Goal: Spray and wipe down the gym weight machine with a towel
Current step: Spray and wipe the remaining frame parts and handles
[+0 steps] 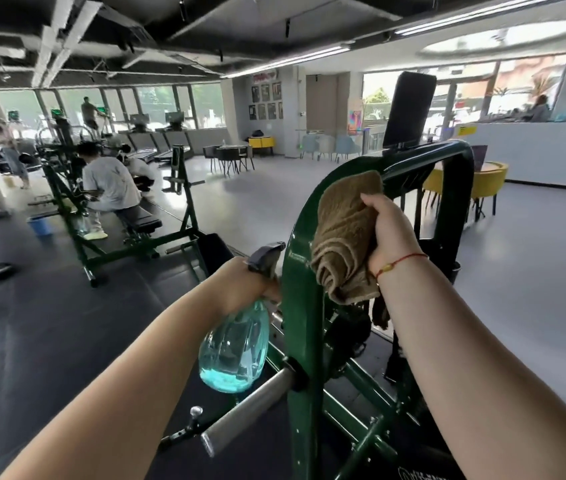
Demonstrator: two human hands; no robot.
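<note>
Towel (343, 233) in right hand (390, 233), against green machine frame (297, 306).

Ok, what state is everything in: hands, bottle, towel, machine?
green frame: wet or dry, cannot tell
spray bottle: tilted, partly full of blue liquid
brown towel: bunched, held against the green frame
left hand: grips the spray bottle's neck
right hand: grips the brown towel
steel weight peg: no plates

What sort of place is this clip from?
Most likely a commercial gym: a green weight machine up close, a padded bench on another green frame behind it, and a row of treadmills at the back.
</note>
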